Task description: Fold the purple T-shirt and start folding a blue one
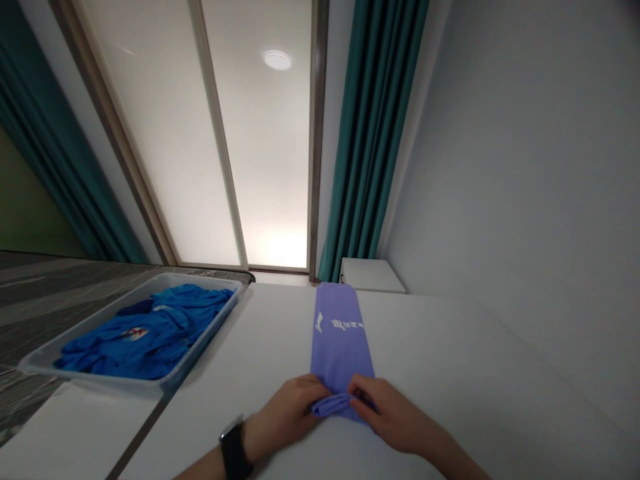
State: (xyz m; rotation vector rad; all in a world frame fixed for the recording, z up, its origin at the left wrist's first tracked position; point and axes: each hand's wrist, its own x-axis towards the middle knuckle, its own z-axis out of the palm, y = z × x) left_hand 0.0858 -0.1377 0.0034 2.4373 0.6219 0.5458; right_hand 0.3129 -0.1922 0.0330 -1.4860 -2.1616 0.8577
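A purple garment (343, 347), probably a shirt, lies on the white table in a long narrow strip with white printing on its far part. Its near end is turned up into a small roll. My left hand (293, 410) grips the left side of that roll, fingers closed on the cloth. On the right side, my right hand (385, 410) pinches the roll between thumb and fingers. A black watch (235, 447) is on my left wrist. Some fingertips are hidden by the fabric.
To the left stands a clear plastic bin (173, 383) holding blue clothing (145, 333). The white table (460, 373) runs along a grey wall on the right. Beyond its far edge are a small white cabinet (373, 273), green curtains (375, 133) and frosted sliding doors (265, 147).
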